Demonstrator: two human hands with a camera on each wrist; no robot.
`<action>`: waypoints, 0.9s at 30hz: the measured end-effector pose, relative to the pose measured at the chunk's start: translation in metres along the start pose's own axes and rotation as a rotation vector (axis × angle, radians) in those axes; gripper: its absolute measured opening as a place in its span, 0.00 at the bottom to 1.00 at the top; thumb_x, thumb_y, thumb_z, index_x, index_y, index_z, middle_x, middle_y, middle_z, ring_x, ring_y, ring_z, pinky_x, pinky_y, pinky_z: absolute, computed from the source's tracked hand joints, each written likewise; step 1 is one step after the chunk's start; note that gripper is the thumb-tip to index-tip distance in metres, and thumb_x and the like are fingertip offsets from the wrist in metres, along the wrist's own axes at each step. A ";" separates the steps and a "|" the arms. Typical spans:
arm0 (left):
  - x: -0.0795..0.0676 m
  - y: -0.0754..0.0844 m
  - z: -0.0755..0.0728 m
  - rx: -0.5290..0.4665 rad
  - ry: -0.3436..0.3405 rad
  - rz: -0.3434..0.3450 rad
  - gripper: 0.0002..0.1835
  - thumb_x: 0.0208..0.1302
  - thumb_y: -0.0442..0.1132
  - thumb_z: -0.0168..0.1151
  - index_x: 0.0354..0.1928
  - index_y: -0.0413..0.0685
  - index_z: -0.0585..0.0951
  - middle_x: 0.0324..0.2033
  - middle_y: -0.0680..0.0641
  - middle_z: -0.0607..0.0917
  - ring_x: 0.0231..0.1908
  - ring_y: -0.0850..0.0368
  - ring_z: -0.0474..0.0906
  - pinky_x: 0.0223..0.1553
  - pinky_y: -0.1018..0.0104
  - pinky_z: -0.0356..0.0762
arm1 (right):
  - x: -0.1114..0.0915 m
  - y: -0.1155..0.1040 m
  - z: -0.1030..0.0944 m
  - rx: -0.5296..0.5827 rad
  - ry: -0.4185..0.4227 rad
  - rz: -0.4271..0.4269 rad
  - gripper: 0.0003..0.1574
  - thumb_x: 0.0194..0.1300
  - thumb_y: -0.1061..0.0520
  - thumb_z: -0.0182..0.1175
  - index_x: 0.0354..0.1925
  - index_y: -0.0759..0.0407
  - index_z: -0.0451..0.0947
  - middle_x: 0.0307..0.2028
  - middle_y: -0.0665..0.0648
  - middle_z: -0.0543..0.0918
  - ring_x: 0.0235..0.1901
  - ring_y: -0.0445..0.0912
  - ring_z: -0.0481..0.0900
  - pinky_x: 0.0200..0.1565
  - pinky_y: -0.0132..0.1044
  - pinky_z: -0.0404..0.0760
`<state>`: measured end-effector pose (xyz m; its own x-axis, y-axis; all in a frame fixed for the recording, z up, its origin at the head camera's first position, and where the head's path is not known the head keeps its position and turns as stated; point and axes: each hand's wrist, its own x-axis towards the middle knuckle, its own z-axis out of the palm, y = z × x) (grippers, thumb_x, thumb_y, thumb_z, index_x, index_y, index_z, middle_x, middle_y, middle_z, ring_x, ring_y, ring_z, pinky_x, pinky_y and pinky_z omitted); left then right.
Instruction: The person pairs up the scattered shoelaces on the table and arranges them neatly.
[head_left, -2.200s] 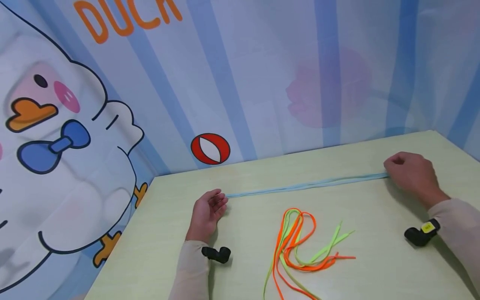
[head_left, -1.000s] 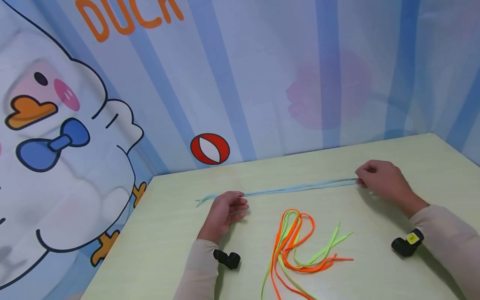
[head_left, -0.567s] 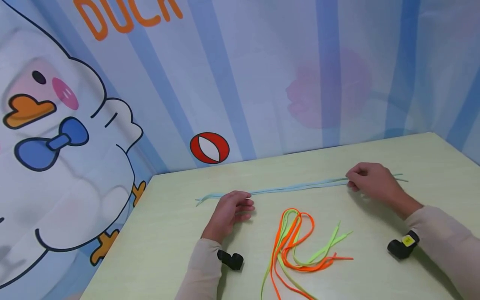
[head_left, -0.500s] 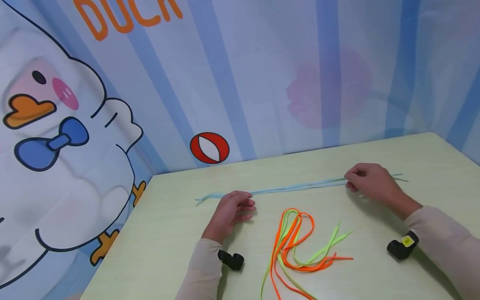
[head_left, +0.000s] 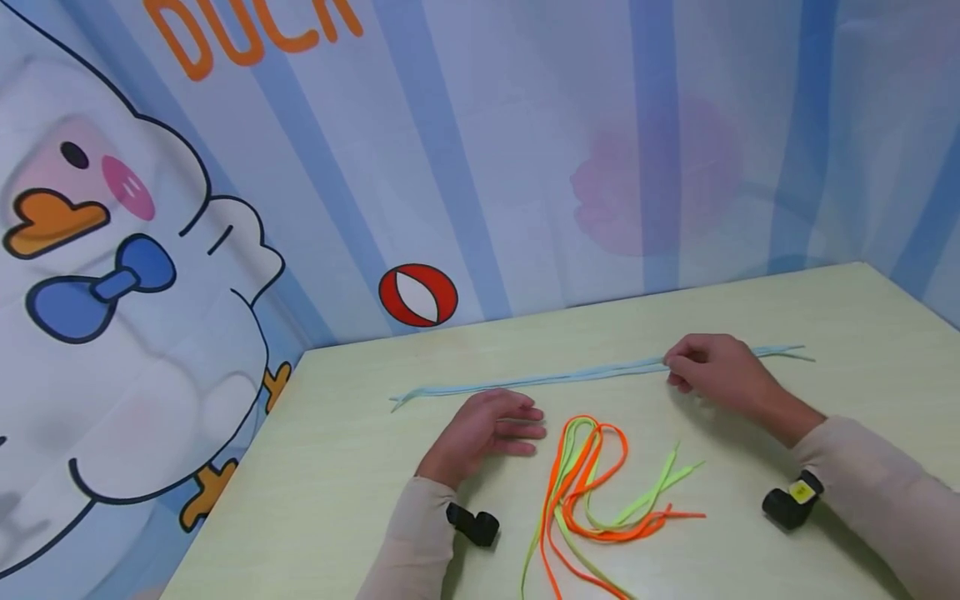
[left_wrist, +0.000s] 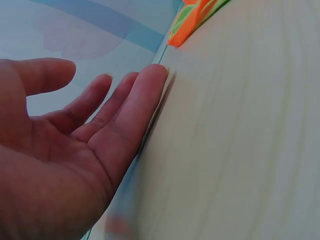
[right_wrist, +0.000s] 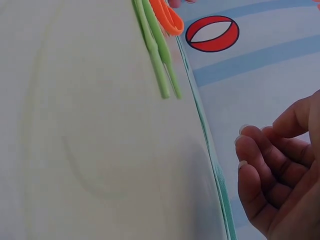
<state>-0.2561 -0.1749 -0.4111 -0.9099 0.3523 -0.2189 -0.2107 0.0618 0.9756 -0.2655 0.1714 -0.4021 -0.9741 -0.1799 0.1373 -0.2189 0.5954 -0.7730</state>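
A pair of light blue shoelaces [head_left: 581,376] lies stretched across the far part of the table, its loose ends parted at both sides. My left hand [head_left: 483,429] hovers just in front of the laces, left of the middle, fingers extended and holding nothing. In the left wrist view its fingers [left_wrist: 127,117] are spread from the thumb. My right hand [head_left: 720,375] is over the right part of the laces and hides a stretch of them. The right wrist view shows its fingers [right_wrist: 257,170] loosely curled, thumb near the index finger, with the laces [right_wrist: 220,185] apart from them.
Orange shoelaces [head_left: 573,492] and yellow-green shoelaces [head_left: 637,508] lie looped together on the pale table [head_left: 300,500], between the forearms and nearer the front. A printed duck curtain [head_left: 525,167] stands behind the table. Each wrist carries a black camera [head_left: 480,529].
Both hands have moved inward from the ends of the blue laces. The left hand has let go and come forward off them; the right hand has slid left along them, uncovering the right ends.
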 end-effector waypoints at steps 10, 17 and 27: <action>-0.003 -0.001 0.011 -0.008 -0.128 -0.001 0.24 0.75 0.44 0.55 0.60 0.29 0.71 0.52 0.36 0.83 0.46 0.41 0.86 0.46 0.51 0.83 | -0.004 -0.011 0.014 0.065 -0.057 -0.042 0.14 0.74 0.52 0.58 0.44 0.62 0.81 0.32 0.54 0.84 0.33 0.48 0.79 0.33 0.41 0.80; -0.003 -0.003 0.016 -0.015 -0.170 -0.018 0.23 0.75 0.43 0.54 0.61 0.30 0.71 0.52 0.36 0.84 0.47 0.41 0.85 0.46 0.51 0.83 | -0.004 -0.014 0.021 0.074 -0.138 -0.073 0.11 0.72 0.55 0.58 0.44 0.62 0.81 0.31 0.53 0.83 0.32 0.48 0.79 0.31 0.40 0.80; 0.000 0.000 0.026 0.011 -0.205 -0.028 0.22 0.75 0.44 0.54 0.60 0.31 0.71 0.50 0.37 0.85 0.47 0.42 0.86 0.45 0.51 0.83 | -0.009 -0.022 0.024 0.004 -0.264 -0.106 0.08 0.69 0.55 0.62 0.42 0.58 0.83 0.30 0.50 0.81 0.30 0.47 0.76 0.33 0.40 0.78</action>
<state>-0.2467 -0.1509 -0.4104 -0.8119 0.5328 -0.2388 -0.2300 0.0840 0.9695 -0.2504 0.1410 -0.4016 -0.8969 -0.4392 0.0514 -0.3179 0.5597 -0.7653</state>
